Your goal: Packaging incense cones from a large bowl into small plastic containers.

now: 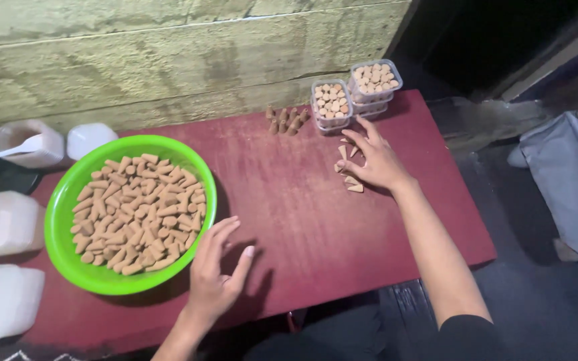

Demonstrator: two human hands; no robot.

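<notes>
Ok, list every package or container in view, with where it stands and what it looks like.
Clear square plastic tubs, far table edge: packed with tan cones, some stacked.
Round bright green plastic bowl, left of the table: heaped with tan cones.
Translucent white plastic containers, off the table's left edge: rounded, milky.
No labels, signs or screens.

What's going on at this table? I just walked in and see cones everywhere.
A person works at a dark red table. Their left hand hovers open beside a green bowl heaped with tan cones. Their right hand rests on a few loose cones. Beyond it stand a small group of upright cones and clear tubs filled with more.
</notes>
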